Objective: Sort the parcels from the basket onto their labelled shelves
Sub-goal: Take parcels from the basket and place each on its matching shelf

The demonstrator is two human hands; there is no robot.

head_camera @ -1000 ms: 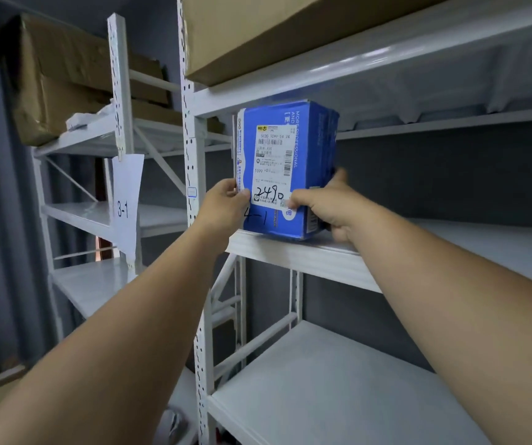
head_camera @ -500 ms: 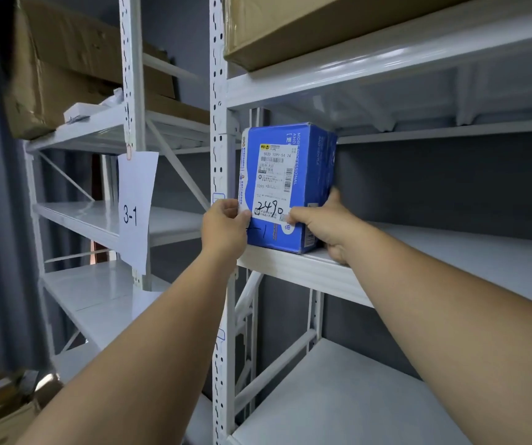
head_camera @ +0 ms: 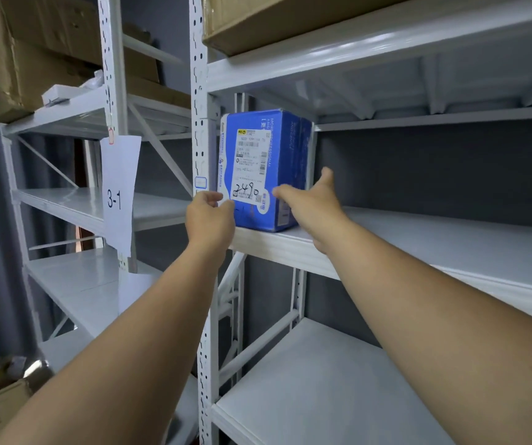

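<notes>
Overhead, white metal shelf — dim grey room

You are facing a blue parcel standing upright on a white shelf. Its white shipping label is showing "2490" handwritten in black marker near the bottom (the small printed lines and barcodes above are too fine to read). To the left, a white paper sign is hanging from a rack post, reading "3-1".
</notes>
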